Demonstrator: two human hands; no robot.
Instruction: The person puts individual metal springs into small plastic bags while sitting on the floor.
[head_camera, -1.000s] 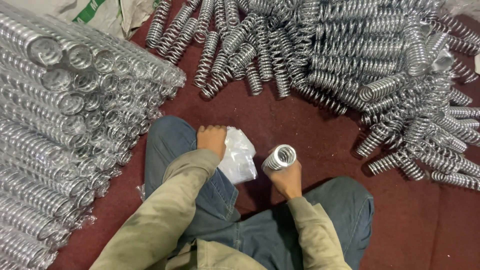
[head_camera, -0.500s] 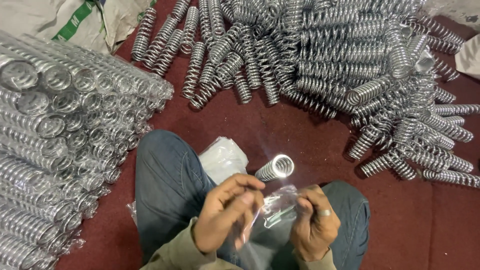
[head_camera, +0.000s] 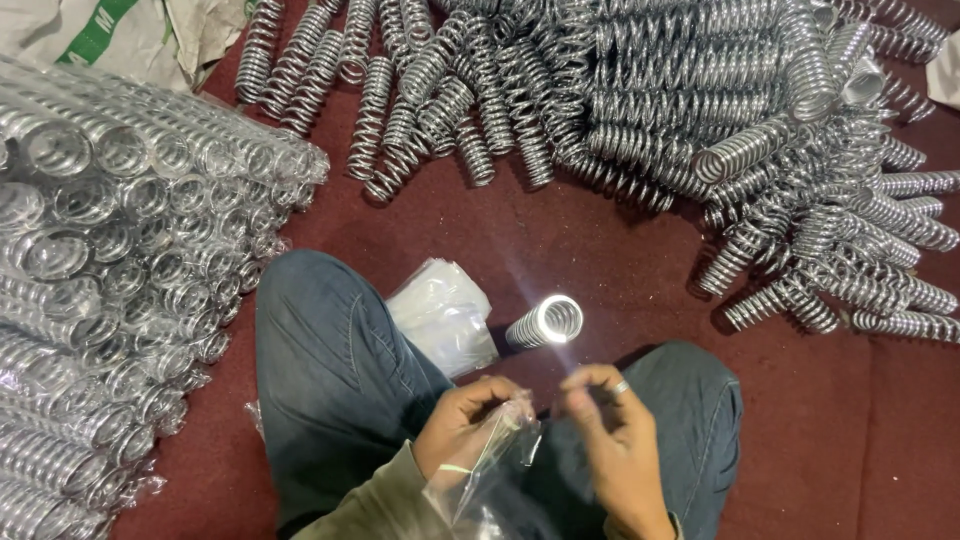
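Clear bag (head_camera: 480, 480) runs off the bottom edge; wrapped springs (head_camera: 90, 300) cut off left.

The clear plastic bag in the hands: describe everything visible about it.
The plastic bag is small, thin and transparent, with glossy creases. It hangs slack over the lap, its lower end running out of the picture. The left hand pinches its upper edge, and the right hand has its fingertips at the same edge. Whether the mouth is open cannot be told. It looks empty.

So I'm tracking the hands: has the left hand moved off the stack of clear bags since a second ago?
Yes. The left hand has come back toward the body, away from the bag stack.
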